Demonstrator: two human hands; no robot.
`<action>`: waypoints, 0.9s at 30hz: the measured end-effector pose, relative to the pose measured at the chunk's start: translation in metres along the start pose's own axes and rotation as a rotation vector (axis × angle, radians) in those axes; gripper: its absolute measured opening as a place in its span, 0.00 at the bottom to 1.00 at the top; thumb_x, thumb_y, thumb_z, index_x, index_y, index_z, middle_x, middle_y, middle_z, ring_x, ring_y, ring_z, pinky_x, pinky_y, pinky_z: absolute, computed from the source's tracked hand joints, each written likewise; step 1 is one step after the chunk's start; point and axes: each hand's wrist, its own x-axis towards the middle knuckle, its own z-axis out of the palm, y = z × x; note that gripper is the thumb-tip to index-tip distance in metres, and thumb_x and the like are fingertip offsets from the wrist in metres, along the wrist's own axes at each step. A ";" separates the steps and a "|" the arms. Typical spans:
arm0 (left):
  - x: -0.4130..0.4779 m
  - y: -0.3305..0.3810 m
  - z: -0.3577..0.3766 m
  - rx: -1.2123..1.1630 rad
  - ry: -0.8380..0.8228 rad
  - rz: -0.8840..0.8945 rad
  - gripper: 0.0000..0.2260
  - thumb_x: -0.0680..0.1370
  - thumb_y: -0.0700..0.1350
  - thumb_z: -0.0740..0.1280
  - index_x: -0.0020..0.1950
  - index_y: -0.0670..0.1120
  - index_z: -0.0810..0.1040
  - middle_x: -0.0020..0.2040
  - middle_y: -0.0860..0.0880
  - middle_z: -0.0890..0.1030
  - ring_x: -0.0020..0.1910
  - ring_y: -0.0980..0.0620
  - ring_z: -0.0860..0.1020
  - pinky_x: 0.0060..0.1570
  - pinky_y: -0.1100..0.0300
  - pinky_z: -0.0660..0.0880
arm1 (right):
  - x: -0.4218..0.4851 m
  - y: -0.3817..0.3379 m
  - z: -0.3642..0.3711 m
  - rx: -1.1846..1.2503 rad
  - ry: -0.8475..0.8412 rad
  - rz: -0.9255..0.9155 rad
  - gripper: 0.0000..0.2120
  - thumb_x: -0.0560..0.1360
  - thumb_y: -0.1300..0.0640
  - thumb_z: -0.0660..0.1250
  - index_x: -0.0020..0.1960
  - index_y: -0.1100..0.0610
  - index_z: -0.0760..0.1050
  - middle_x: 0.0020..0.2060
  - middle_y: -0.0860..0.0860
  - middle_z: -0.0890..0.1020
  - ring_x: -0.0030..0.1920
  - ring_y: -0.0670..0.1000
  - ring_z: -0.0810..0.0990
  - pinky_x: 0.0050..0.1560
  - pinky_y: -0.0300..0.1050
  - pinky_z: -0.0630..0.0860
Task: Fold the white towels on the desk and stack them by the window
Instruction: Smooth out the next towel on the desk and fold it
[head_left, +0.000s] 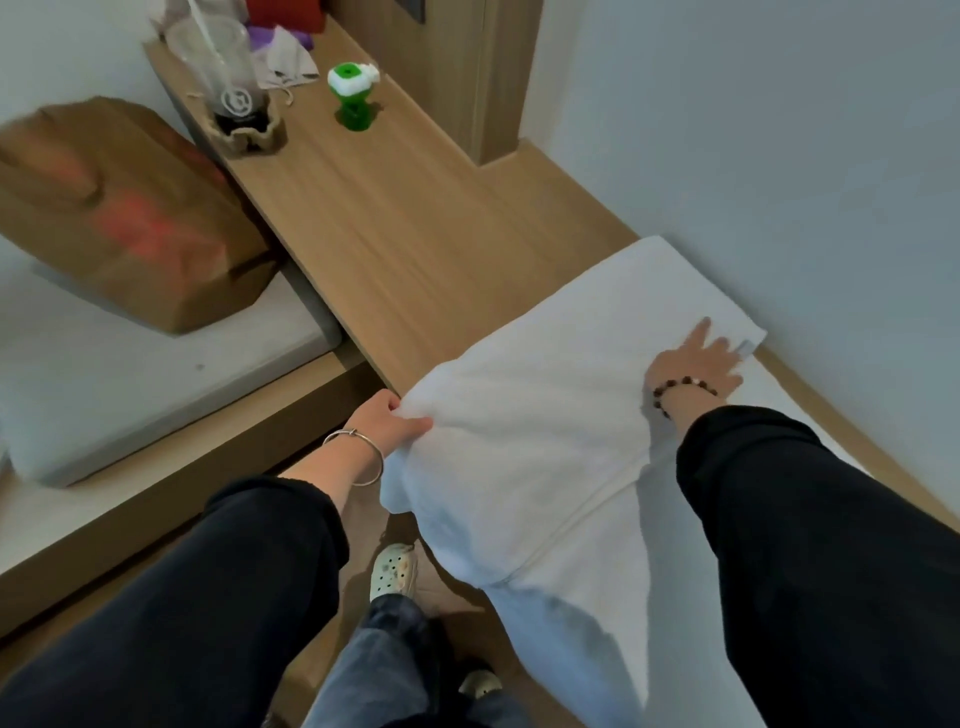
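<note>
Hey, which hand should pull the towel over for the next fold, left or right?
Probably the left. The left hand grips a bunched edge of the towel at the front of the desk, while the right hand lies flat on top, fingers spread, likely pinning it.

Seen from head height (one wide-angle view), looking down and forward along the desk, close above its near end.

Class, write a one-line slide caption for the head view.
The left hand pinches the white towel while the right hand presses it flat on the desk.
</note>
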 end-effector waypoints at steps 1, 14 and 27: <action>0.000 0.000 0.000 0.019 -0.003 -0.002 0.13 0.72 0.52 0.70 0.45 0.48 0.68 0.42 0.49 0.73 0.38 0.51 0.69 0.36 0.58 0.65 | -0.001 -0.004 0.002 -0.103 0.007 -0.130 0.34 0.80 0.54 0.54 0.77 0.53 0.38 0.77 0.56 0.48 0.75 0.59 0.50 0.72 0.59 0.55; -0.008 -0.006 -0.014 0.146 -0.095 0.005 0.18 0.66 0.64 0.71 0.40 0.50 0.78 0.41 0.51 0.79 0.42 0.53 0.75 0.36 0.61 0.67 | -0.068 -0.142 -0.013 -0.759 -0.122 -1.191 0.13 0.67 0.50 0.70 0.48 0.53 0.73 0.53 0.49 0.74 0.56 0.53 0.68 0.60 0.52 0.62; -0.025 0.015 -0.058 0.642 -0.101 0.135 0.15 0.71 0.57 0.71 0.46 0.46 0.78 0.43 0.48 0.79 0.41 0.50 0.76 0.41 0.60 0.72 | -0.065 -0.082 -0.058 -0.547 0.062 -0.870 0.05 0.76 0.55 0.61 0.44 0.55 0.73 0.37 0.50 0.77 0.35 0.51 0.74 0.40 0.44 0.70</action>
